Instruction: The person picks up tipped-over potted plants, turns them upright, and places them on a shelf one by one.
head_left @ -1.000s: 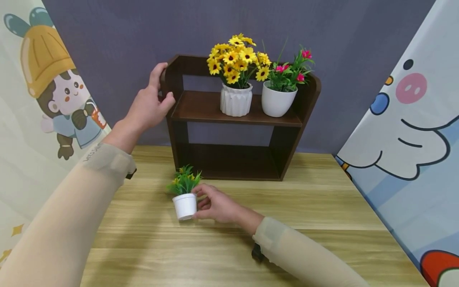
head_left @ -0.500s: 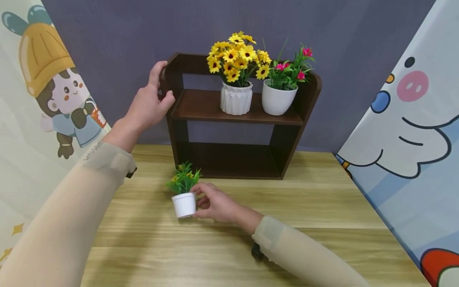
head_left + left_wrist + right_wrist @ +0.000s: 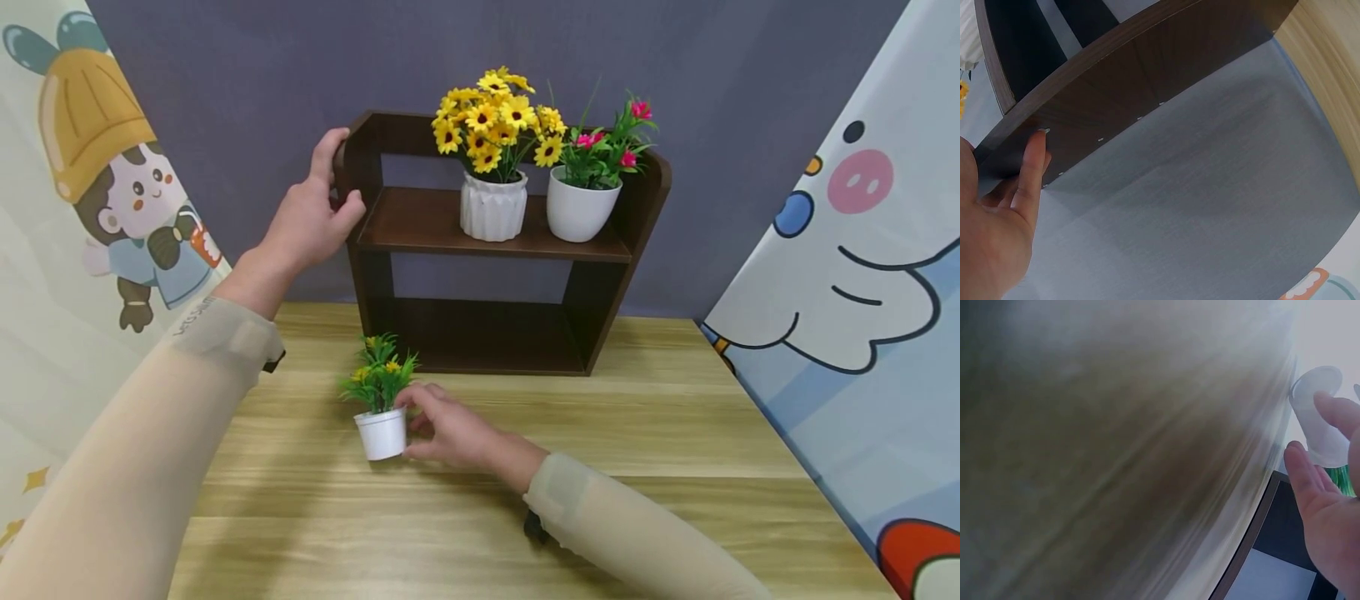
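White pot [image 3: 381, 437] with green leaves [image 3: 378, 379], tilted slightly, at the left of the scene, on the near side of the brown shelf [image 3: 408, 221], close to its lower left corner; hard to tell whether resting on the desk [image 3: 615, 433] or held just above. Reaching in from the near right with the right forearm. Pinching the pot's right side with the right hand [image 3: 450, 429], between bent fingers at the rim and the thumb lower down. Reaching farther and higher with the left arm; gripping the shelf's left panel with the left hand [image 3: 307, 217]. Along the upper board, open stretch between that panel and the ribbed pot [image 3: 493, 208] of yellow flowers [image 3: 498, 121], then the round pot [image 3: 581, 212] with pink flowers [image 3: 640, 110]. Desk surface onward to the printed sheet [image 3: 862, 250] at right.
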A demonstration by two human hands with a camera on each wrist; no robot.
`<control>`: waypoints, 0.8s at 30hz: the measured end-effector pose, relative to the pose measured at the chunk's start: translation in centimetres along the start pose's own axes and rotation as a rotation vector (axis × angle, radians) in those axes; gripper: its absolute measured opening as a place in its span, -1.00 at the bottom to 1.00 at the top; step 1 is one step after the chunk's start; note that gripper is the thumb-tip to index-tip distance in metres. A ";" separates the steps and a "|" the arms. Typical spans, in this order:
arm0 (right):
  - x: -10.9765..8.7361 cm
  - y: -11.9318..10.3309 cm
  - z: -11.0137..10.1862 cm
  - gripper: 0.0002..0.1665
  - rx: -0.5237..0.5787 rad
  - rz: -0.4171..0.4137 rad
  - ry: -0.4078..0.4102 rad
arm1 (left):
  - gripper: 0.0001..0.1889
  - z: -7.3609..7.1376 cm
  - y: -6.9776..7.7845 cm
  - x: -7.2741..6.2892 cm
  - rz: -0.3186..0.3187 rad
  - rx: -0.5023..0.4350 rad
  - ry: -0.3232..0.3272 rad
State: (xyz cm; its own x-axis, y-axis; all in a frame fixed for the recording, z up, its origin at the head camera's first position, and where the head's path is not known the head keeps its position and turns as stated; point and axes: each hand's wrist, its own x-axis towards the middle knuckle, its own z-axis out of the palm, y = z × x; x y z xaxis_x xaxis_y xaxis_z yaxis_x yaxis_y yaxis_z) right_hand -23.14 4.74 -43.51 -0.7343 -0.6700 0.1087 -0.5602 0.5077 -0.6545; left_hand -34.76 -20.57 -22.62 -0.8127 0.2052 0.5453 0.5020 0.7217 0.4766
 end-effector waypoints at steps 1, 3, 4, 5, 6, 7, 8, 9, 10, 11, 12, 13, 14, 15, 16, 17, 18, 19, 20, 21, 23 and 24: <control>0.0 0.0 0.0 -0.22 0.006 0.002 -0.003 | -0.22 0.0 0.0 0.0 0.000 0.000 0.000; 0.0 0.0 0.1 -0.22 0.012 0.005 -0.007 | -0.22 0.0 -0.1 0.0 0.001 -0.001 0.001; 0.0 -0.1 0.1 -0.23 0.016 0.006 -0.007 | -0.22 0.0 -0.1 0.1 0.002 -0.002 0.001; 0.1 -0.1 0.1 -0.23 0.023 0.008 -0.007 | -0.22 0.0 -0.1 0.1 0.003 -0.003 0.004; 0.1 -0.1 0.1 -0.24 0.026 0.008 -0.007 | -0.22 0.0 -0.2 0.1 0.003 -0.004 0.003; 0.1 -0.1 0.1 -0.25 0.030 0.006 -0.008 | -0.21 0.0 -0.2 0.2 0.002 -0.006 0.000; 0.1 -0.1 0.1 -0.26 0.034 0.005 -0.008 | -0.21 0.0 -0.2 0.2 0.002 -0.008 0.000; 0.1 -0.1 0.2 -0.28 0.037 0.002 -0.007 | -0.21 0.0 -0.2 0.2 0.001 -0.010 -0.001; 0.2 -0.2 0.2 -0.30 0.041 -0.005 -0.008 | -0.21 0.0 -0.3 0.2 -0.001 -0.011 -0.002; 0.2 -0.2 0.3 -0.33 0.038 -0.013 -0.011 | -0.21 0.0 -0.3 0.1 -0.003 -0.013 -0.002; 0.2 -0.2 0.4 -0.36 0.033 -0.018 -0.013 | -0.21 0.0 -0.4 0.1 -0.004 -0.015 -0.004; 0.2 -0.2 0.4 -0.39 0.027 -0.022 -0.016 | -0.22 -0.1 -0.4 0.1 -0.003 -0.016 -0.003; 0.3 -0.3 0.5 -0.41 0.023 -0.023 -0.020 | -0.22 -0.1 -0.4 0.2 -0.002 -0.019 -0.001; 0.3 -0.3 0.5 -0.44 0.016 -0.021 -0.026 | -0.22 -0.1 -0.4 0.3 0.000 -0.018 0.001; 0.3 -0.3 0.5 -0.45 0.012 -0.020 -0.032 | -0.22 -0.1 -0.4 0.3 0.000 -0.018 0.000; 0.4 -0.4 0.5 -0.47 0.003 -0.015 -0.038 | -0.22 -0.1 -0.3 0.4 -0.001 -0.018 0.000; 0.4 -0.3 0.6 -0.48 0.001 -0.008 -0.043 | -0.22 -0.1 -0.3 0.5 -0.001 -0.019 -0.001; 0.4 -0.3 0.6 -0.49 0.002 -0.003 -0.049 | -0.22 -0.1 -0.2 0.5 -0.004 -0.019 0.000; 0.4 -0.3 0.6 -0.49 0.005 0.000 -0.054 | -0.22 0.0 -0.2 0.5 -0.007 -0.020 0.000; 0.4 -0.3 0.7 -0.49 0.009 0.000 -0.058 | -0.22 0.0 -0.1 0.5 -0.010 -0.021 0.001; 0.4 -0.3 0.9 -0.50 0.026 0.003 -0.064 | -0.21 0.1 -0.2 0.5 -0.017 -0.024 0.004; 0.3 -0.3 0.9 -0.49 0.037 0.004 -0.067 | -0.21 0.1 -0.2 0.4 -0.020 -0.024 0.005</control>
State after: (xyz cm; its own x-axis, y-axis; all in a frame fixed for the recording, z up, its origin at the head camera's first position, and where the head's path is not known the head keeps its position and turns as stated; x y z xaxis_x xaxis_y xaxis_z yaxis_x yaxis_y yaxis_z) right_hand -22.84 3.84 -43.96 -0.7085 -0.7034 0.0569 -0.5418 0.4905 -0.6825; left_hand -35.22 -20.58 -22.56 -0.8209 0.1875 0.5394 0.4929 0.7094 0.5037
